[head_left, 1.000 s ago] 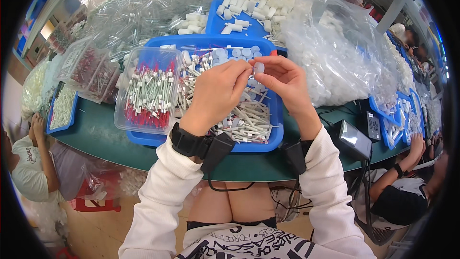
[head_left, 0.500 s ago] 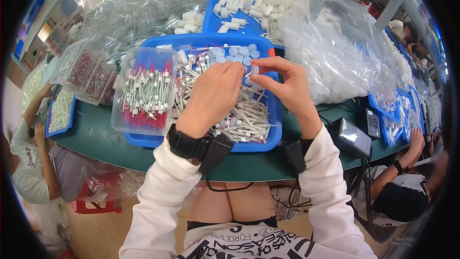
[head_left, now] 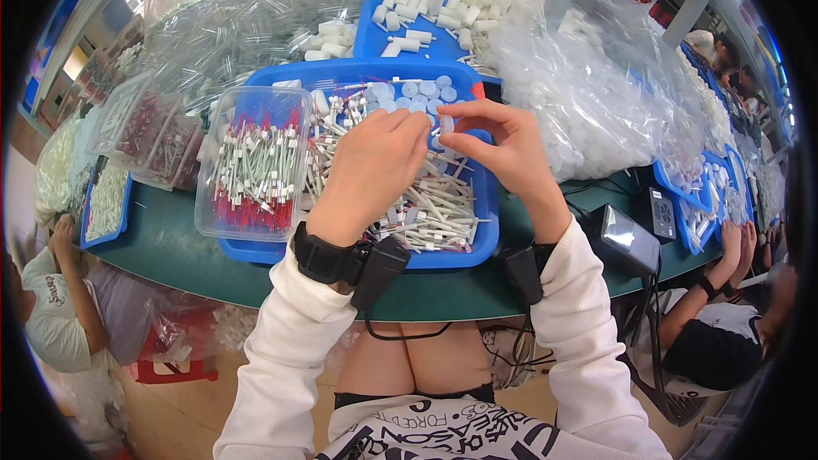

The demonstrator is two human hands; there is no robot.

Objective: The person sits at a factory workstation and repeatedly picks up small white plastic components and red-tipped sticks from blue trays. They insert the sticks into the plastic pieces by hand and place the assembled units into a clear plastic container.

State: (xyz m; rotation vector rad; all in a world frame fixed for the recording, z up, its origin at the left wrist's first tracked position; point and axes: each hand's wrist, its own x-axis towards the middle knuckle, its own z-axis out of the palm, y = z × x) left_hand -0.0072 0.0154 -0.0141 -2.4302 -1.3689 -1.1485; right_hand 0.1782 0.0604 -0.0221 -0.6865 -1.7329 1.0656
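Right now the left hand (head_left: 373,169) and the right hand (head_left: 503,149) meet over a blue tray (head_left: 486,230). Both pinch one small white cap (head_left: 445,125) with their fingertips, so the cap sits up in the air between the two hands. Under the hands lies a heap of white tubes (head_left: 434,209) in the tray. At the far side of the tray lie more round caps (head_left: 417,92). Just left of the left hand, a clear box (head_left: 251,162) sits on the tray's left end, full of tubes with red ends. The tray rests on a green surface (head_left: 170,247). Right of the right hand is a big clear bag (head_left: 588,94) of white bits. Beyond the tray is a second blue tray (head_left: 371,34) with thick white pieces.
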